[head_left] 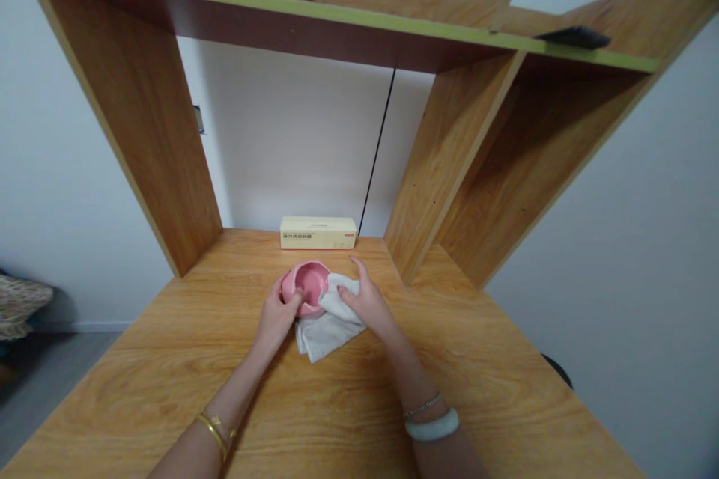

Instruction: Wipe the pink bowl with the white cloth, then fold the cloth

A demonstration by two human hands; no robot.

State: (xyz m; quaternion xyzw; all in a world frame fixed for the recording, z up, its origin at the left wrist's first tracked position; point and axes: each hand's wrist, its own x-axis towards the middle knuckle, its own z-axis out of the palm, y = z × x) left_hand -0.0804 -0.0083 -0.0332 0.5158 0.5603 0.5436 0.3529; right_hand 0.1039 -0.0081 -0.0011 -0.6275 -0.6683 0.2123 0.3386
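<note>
A small pink bowl is tilted on its side on the wooden desk, its opening facing me. My left hand grips its left rim and underside. My right hand holds a white cloth bunched against the bowl's right edge, thumb and fingers pinched on the fabric. The rest of the cloth hangs down onto the desk between my wrists.
A long cream box with printed text lies at the back of the desk against the wall. Wooden shelf uprights rise left and right, with a shelf board overhead. A dark cable runs down the wall.
</note>
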